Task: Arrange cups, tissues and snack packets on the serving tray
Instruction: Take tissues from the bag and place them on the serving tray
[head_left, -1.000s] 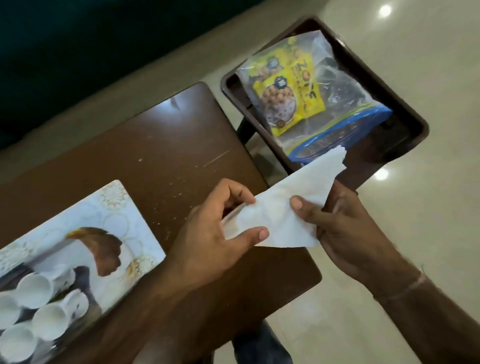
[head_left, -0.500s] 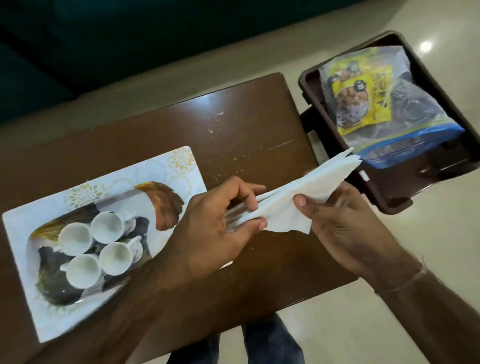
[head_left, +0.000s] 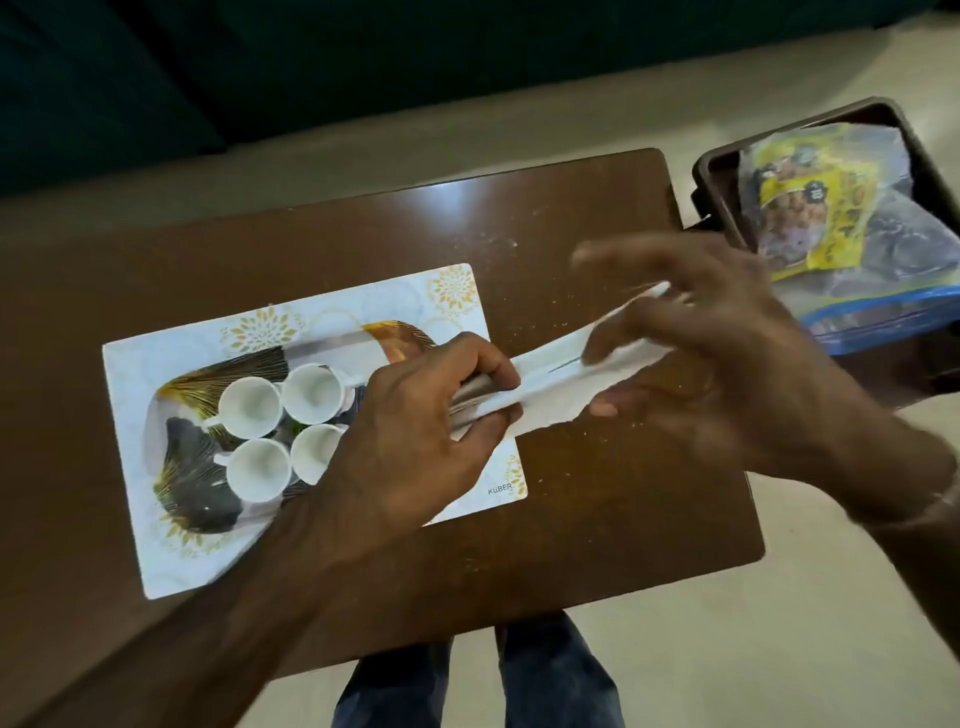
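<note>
Left hand: my left hand (head_left: 415, 441) is pinched shut on one end of the white tissue (head_left: 550, 379), thumb below and fingers curled above, right over the near end of the serving tray (head_left: 171, 561).
Right hand: my right hand (head_left: 727, 364) meets the tissue's other end with fingers spread; it is motion-blurred, so I cannot tell whether it grips or only smooths the fold.
Tissue: I see it stretched between both hands as a narrow folded strip, raised off the brown table (head_left: 597, 519).
Tray: it lies on the table's left part, with four white cups (head_left: 283, 421) grouped upright toward its far end; my left wrist hides part of one.
Snack packets: a yellow snack packet (head_left: 810, 208) sits inside a clear zip bag (head_left: 883, 306) on the dark side tray (head_left: 727, 161), well apart from the serving tray.
Step in hand: I judge this as folding the tissue, cups already placed.
Next move: I would need to lower the strip onto bare tray surface beside the cups without knocking them, then fetch the packets.
</note>
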